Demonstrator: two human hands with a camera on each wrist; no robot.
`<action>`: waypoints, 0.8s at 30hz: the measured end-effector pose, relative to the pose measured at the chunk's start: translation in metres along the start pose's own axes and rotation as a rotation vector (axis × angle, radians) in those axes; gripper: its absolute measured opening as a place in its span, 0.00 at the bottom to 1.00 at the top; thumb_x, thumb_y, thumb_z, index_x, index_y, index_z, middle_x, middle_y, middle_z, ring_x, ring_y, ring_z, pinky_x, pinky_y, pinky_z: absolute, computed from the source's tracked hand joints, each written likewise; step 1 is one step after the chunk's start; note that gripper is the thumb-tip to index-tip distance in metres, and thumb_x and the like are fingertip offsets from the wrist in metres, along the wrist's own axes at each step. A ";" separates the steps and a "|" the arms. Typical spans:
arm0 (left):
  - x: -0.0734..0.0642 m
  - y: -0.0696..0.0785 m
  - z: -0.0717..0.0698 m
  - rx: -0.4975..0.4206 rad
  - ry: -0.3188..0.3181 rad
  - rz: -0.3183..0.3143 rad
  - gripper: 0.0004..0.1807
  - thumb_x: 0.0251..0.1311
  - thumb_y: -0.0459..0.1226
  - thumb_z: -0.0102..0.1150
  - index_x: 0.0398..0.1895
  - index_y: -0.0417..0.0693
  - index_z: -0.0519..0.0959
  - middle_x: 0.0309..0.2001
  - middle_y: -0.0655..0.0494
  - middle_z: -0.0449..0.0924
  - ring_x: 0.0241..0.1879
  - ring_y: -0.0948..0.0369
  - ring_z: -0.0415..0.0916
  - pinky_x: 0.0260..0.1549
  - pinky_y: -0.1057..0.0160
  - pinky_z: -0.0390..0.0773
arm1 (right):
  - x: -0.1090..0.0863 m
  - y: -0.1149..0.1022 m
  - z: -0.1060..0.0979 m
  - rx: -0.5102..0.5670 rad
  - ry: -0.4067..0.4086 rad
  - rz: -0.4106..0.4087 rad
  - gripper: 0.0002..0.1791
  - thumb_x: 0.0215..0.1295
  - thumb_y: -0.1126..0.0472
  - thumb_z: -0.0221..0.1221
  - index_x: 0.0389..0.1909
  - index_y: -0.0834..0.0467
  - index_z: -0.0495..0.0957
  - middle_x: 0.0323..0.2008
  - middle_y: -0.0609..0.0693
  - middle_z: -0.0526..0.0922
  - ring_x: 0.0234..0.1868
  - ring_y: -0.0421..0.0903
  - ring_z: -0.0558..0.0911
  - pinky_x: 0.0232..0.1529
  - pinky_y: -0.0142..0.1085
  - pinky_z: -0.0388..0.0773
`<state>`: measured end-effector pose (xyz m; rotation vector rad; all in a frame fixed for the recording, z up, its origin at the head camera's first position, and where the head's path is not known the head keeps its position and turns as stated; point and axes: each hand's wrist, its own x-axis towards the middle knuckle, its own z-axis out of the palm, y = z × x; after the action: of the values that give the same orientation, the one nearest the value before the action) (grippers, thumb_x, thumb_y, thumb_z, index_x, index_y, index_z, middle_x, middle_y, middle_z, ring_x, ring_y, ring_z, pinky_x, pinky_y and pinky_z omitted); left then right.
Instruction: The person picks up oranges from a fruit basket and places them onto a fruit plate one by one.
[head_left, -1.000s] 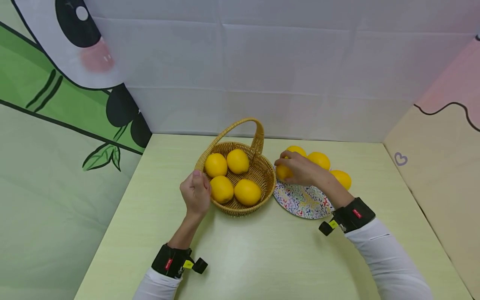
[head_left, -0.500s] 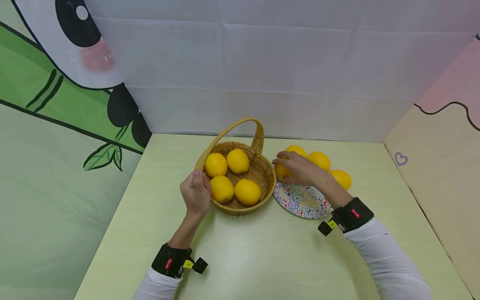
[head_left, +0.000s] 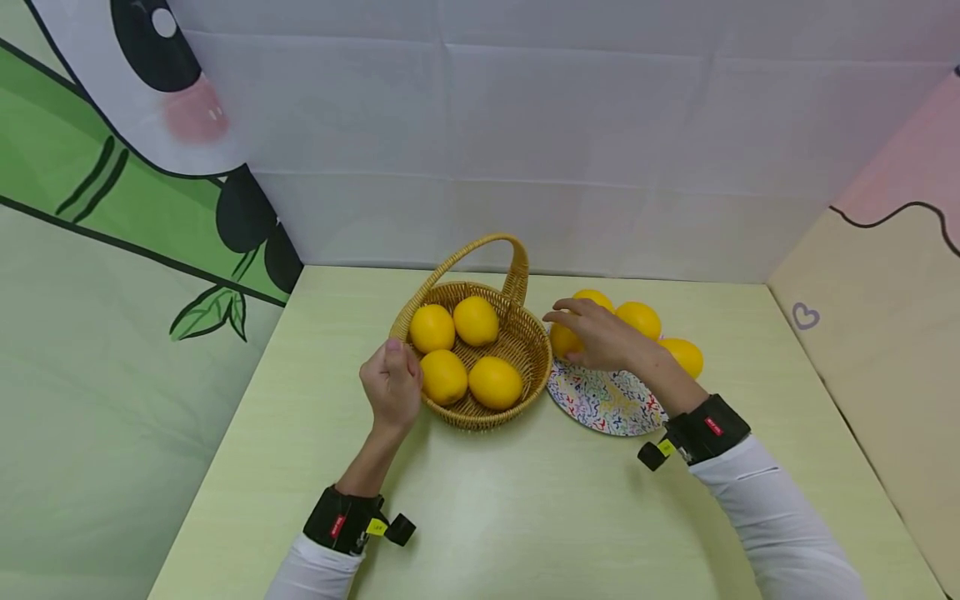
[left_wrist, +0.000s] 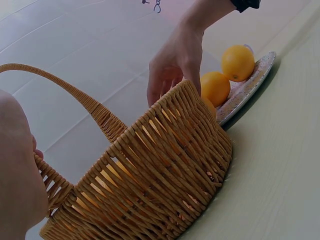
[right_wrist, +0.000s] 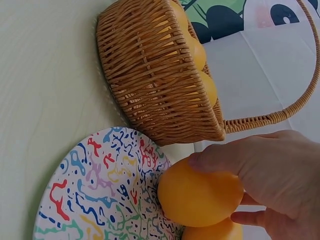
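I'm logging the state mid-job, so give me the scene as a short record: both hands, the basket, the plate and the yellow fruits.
Left hand: grips the basket by the left foot of its handle
Right hand: thumb and fingers round one yellow fruit at the plate
Basket: on the table, handle up
Fruits in basket: four visible
Plate: right of the basket, multicoloured pattern, partly hidden
Other fruits at plate: three visible
Basket-plate contact: cannot tell

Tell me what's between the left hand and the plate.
The basket, holding four fruits, stands between left hand and plate; the head view shows it.
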<state>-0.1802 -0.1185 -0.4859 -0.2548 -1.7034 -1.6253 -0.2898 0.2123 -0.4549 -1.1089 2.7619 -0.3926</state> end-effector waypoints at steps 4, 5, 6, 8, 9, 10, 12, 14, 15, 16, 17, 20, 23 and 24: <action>0.001 0.002 0.000 0.010 -0.002 0.001 0.39 0.91 0.51 0.44 0.16 0.36 0.64 0.12 0.55 0.60 0.10 0.68 0.57 0.08 0.71 0.58 | -0.001 0.002 0.000 0.012 0.008 -0.003 0.40 0.70 0.59 0.77 0.81 0.56 0.74 0.83 0.66 0.70 0.83 0.70 0.71 0.83 0.68 0.70; 0.001 0.002 0.000 0.012 -0.002 0.000 0.39 0.91 0.51 0.44 0.16 0.36 0.64 0.12 0.55 0.60 0.10 0.68 0.57 0.09 0.71 0.58 | -0.001 0.002 -0.001 0.017 0.012 -0.003 0.40 0.70 0.59 0.77 0.81 0.56 0.74 0.83 0.66 0.70 0.83 0.70 0.70 0.84 0.68 0.70; 0.001 0.003 0.001 0.013 -0.002 -0.001 0.39 0.91 0.51 0.44 0.16 0.36 0.64 0.12 0.55 0.60 0.10 0.68 0.57 0.08 0.71 0.58 | -0.002 0.003 -0.001 0.022 0.018 -0.004 0.41 0.70 0.58 0.77 0.82 0.57 0.74 0.83 0.66 0.70 0.83 0.70 0.70 0.84 0.68 0.70; 0.001 0.004 0.001 0.014 -0.001 -0.005 0.39 0.91 0.51 0.44 0.16 0.35 0.64 0.12 0.56 0.60 0.10 0.68 0.57 0.09 0.71 0.58 | -0.003 0.004 -0.003 0.034 0.032 -0.004 0.41 0.71 0.57 0.76 0.82 0.57 0.73 0.83 0.65 0.70 0.84 0.69 0.70 0.84 0.69 0.69; 0.001 0.004 0.001 0.014 -0.001 -0.007 0.39 0.91 0.51 0.43 0.16 0.35 0.64 0.12 0.56 0.60 0.10 0.68 0.57 0.09 0.71 0.58 | -0.004 0.004 -0.003 0.041 0.042 -0.005 0.41 0.71 0.56 0.76 0.82 0.57 0.73 0.83 0.65 0.70 0.84 0.69 0.69 0.84 0.69 0.68; 0.001 0.005 0.000 0.013 -0.002 -0.008 0.39 0.91 0.50 0.43 0.16 0.35 0.64 0.12 0.56 0.60 0.10 0.68 0.57 0.09 0.71 0.58 | -0.006 0.003 -0.004 0.048 0.054 -0.001 0.42 0.71 0.56 0.76 0.82 0.57 0.73 0.83 0.65 0.70 0.84 0.69 0.69 0.84 0.69 0.68; 0.001 0.006 -0.002 0.011 -0.005 -0.011 0.39 0.91 0.50 0.43 0.16 0.35 0.64 0.12 0.57 0.60 0.10 0.68 0.58 0.09 0.71 0.58 | -0.009 0.001 -0.004 0.060 0.080 0.003 0.42 0.71 0.55 0.75 0.83 0.57 0.71 0.84 0.65 0.69 0.85 0.69 0.68 0.85 0.70 0.67; 0.000 0.006 -0.004 0.009 -0.007 -0.013 0.39 0.91 0.49 0.43 0.16 0.35 0.64 0.12 0.58 0.61 0.10 0.68 0.58 0.09 0.71 0.59 | -0.012 -0.002 -0.005 0.064 0.110 0.006 0.43 0.72 0.54 0.75 0.84 0.57 0.70 0.84 0.65 0.68 0.85 0.69 0.67 0.85 0.71 0.66; 0.000 0.006 -0.004 0.010 -0.008 -0.014 0.38 0.91 0.49 0.43 0.16 0.35 0.65 0.12 0.58 0.61 0.10 0.68 0.58 0.09 0.72 0.59 | -0.014 -0.003 -0.005 0.064 0.128 0.005 0.43 0.72 0.54 0.74 0.84 0.57 0.70 0.84 0.66 0.67 0.85 0.69 0.67 0.85 0.71 0.66; 0.000 0.007 -0.005 0.010 -0.009 -0.014 0.38 0.90 0.48 0.43 0.16 0.35 0.65 0.13 0.58 0.61 0.10 0.69 0.58 0.09 0.72 0.59 | -0.015 -0.004 -0.006 0.064 0.145 0.007 0.43 0.72 0.54 0.74 0.84 0.57 0.69 0.84 0.66 0.67 0.85 0.69 0.66 0.85 0.71 0.66; 0.000 0.007 -0.006 0.008 -0.011 -0.014 0.38 0.90 0.48 0.43 0.16 0.35 0.65 0.13 0.58 0.61 0.10 0.69 0.58 0.09 0.72 0.59 | -0.017 -0.005 -0.006 0.062 0.161 0.008 0.43 0.73 0.53 0.74 0.85 0.57 0.69 0.85 0.66 0.67 0.85 0.69 0.66 0.85 0.71 0.66; 0.000 0.007 -0.009 -0.005 -0.018 -0.018 0.36 0.89 0.45 0.42 0.16 0.36 0.64 0.12 0.58 0.61 0.10 0.69 0.58 0.09 0.72 0.59 | -0.022 -0.008 -0.005 0.064 0.202 0.018 0.44 0.74 0.51 0.73 0.85 0.57 0.68 0.85 0.66 0.66 0.86 0.69 0.66 0.85 0.71 0.66; -0.001 0.007 -0.011 -0.019 -0.026 -0.020 0.34 0.88 0.43 0.42 0.15 0.36 0.64 0.12 0.56 0.60 0.10 0.69 0.58 0.08 0.72 0.59 | -0.028 -0.013 -0.005 0.076 0.226 0.037 0.45 0.75 0.47 0.72 0.87 0.56 0.66 0.86 0.65 0.64 0.87 0.69 0.63 0.86 0.72 0.63; -0.001 0.007 -0.012 -0.024 -0.028 -0.021 0.34 0.88 0.42 0.42 0.15 0.36 0.64 0.12 0.55 0.60 0.10 0.69 0.58 0.08 0.72 0.59 | -0.030 -0.014 -0.006 0.084 0.230 0.046 0.46 0.75 0.46 0.72 0.87 0.55 0.65 0.87 0.65 0.63 0.88 0.69 0.62 0.86 0.72 0.62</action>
<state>-0.1709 -0.1282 -0.4819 -0.2733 -1.7144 -1.6655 -0.2598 0.2243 -0.4445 -1.0374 2.9287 -0.6621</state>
